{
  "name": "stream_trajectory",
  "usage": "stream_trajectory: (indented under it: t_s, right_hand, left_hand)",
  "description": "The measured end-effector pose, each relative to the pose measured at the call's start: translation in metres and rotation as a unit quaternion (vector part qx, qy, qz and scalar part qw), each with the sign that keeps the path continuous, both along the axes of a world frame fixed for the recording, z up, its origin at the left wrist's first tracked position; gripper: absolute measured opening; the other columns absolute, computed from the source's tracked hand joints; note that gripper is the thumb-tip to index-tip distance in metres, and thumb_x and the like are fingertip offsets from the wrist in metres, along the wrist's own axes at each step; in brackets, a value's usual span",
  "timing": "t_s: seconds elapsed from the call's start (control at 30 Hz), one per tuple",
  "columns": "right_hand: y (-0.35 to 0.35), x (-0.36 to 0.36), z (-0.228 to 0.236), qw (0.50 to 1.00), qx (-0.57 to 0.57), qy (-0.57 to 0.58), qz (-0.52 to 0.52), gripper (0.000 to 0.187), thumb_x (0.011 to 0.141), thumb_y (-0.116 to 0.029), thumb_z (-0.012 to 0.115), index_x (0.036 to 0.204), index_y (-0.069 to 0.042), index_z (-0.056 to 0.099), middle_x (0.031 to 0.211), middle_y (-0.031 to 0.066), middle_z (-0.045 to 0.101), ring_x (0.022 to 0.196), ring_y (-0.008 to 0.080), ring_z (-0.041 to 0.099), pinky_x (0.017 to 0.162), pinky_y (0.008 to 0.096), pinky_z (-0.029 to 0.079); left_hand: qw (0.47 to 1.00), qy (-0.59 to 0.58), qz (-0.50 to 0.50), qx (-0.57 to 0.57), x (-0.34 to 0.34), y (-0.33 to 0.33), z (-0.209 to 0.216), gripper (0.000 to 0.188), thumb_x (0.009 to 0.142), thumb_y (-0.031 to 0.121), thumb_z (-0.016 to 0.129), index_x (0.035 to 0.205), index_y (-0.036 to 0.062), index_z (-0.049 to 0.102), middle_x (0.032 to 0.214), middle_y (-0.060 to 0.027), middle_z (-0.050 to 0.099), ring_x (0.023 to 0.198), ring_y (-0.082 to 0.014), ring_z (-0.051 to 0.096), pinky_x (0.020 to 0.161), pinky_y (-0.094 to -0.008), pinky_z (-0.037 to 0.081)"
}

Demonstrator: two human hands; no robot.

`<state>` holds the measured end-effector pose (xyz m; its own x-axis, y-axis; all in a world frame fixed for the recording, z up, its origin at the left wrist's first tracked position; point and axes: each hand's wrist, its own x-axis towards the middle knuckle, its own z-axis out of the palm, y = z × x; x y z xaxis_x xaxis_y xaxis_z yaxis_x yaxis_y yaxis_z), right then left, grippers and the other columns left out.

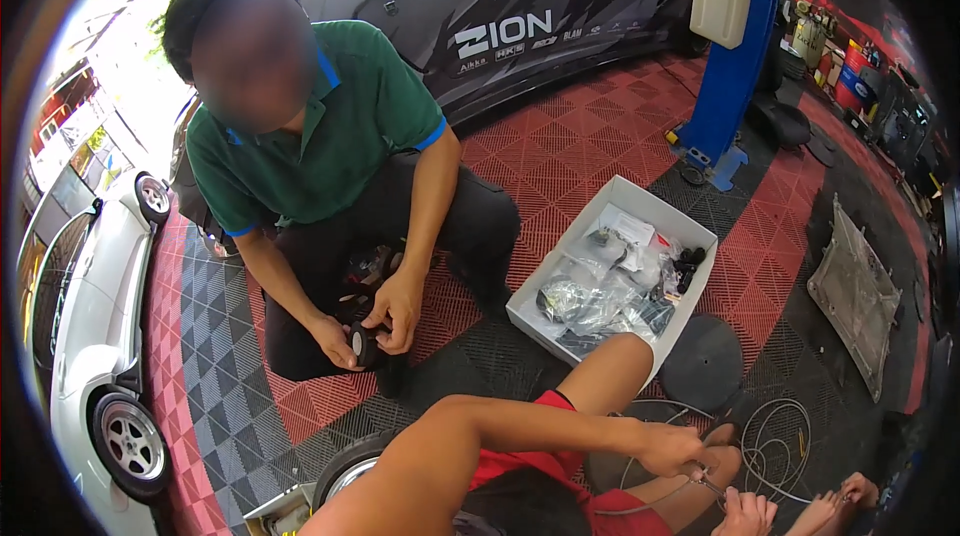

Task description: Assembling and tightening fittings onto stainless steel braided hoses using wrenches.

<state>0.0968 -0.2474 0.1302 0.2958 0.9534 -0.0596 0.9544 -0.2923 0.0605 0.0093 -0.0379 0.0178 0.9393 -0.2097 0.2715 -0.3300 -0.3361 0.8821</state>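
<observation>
My left arm reaches across from the lower left, and my left hand [672,448] is closed on the end of a thin grey hose [640,510], where a small metal fitting [706,479] shows. Just below it, my right hand [746,514] has its fingers curled at the same fitting and hose. My bare legs and red shorts lie beneath. The hose runs off in loose coils [785,426] on the floor to the right. Farther right, fingers of another hand [858,488] appear near the hose; whose they are I cannot tell.
A white box [690,331] of bagged parts stands beyond my knee, near a round black disc [701,359]. Opposite, a person in a green shirt [310,166] sits holding a black tape roll [361,344]. A blue lift post [735,66] and a flat panel [856,296] are farther right.
</observation>
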Motion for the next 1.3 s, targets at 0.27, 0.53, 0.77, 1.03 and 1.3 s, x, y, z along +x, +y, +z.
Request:
stream_trajectory:
  t_s: [0.27,0.53,0.77,1.03,1.3]
  right_hand:
    - [0.002,-0.003,-0.002,1.0,0.01,-0.008,0.007,0.037,0.079,0.003,0.055,0.114,-0.006,0.062,0.092,0.0116,0.062,0.088,0.0296,0.057,0.081,0.0417,0.044]
    - [0.008,-0.003,0.006,0.992,0.092,-0.033,0.074,0.038,0.077,0.008,0.054,0.111,-0.005,0.062,0.093,0.0111,0.064,0.085,0.0284,0.059,0.074,0.0408,0.044]
    - [0.01,0.002,0.012,0.977,0.179,-0.042,0.11,0.031,0.08,0.008,0.053,0.107,-0.004,0.064,0.088,0.0097,0.065,0.08,0.028,0.059,0.075,0.0405,0.043]
    - [-0.009,0.006,0.015,0.965,0.22,-0.041,0.137,0.016,0.087,0.001,0.053,0.099,-0.002,0.063,0.083,0.0119,0.063,0.071,0.0266,0.059,0.069,0.0383,0.047]
    - [0.021,0.044,-0.019,0.953,0.26,0.122,0.094,0.024,0.073,0.004,0.059,0.094,-0.002,0.067,0.087,0.0115,0.064,0.08,0.0301,0.058,0.076,0.0408,0.043]
  left_hand:
    - [0.999,-0.003,0.004,-0.034,-0.007,-0.001,0.004,0.014,0.091,0.01,0.056,0.099,-0.0015,0.055,0.077,-0.0242,0.062,0.077,-0.0429,0.061,0.067,-0.0493,0.042]
    - [1.0,-0.002,-0.006,-0.005,-0.008,0.01,0.021,0.012,0.091,0.01,0.056,0.092,-0.002,0.054,0.076,-0.0219,0.062,0.076,-0.0424,0.061,0.066,-0.0491,0.043]
    - [0.999,-0.032,-0.001,0.019,-0.014,0.011,0.046,0.014,0.091,0.011,0.057,0.091,-0.0028,0.056,0.078,-0.0193,0.065,0.077,-0.0401,0.063,0.066,-0.0479,0.045]
    - [0.997,-0.062,-0.034,-0.034,-0.01,0.0,0.059,0.016,0.089,0.013,0.059,0.094,-0.0015,0.06,0.077,-0.0204,0.065,0.075,-0.0403,0.062,0.066,-0.0472,0.046]
    - [1.0,0.017,0.0,0.015,-0.009,0.028,0.047,0.03,0.086,0.007,0.065,0.116,0.0019,0.062,0.084,-0.02,0.067,0.073,-0.0334,0.067,0.067,-0.0411,0.05]
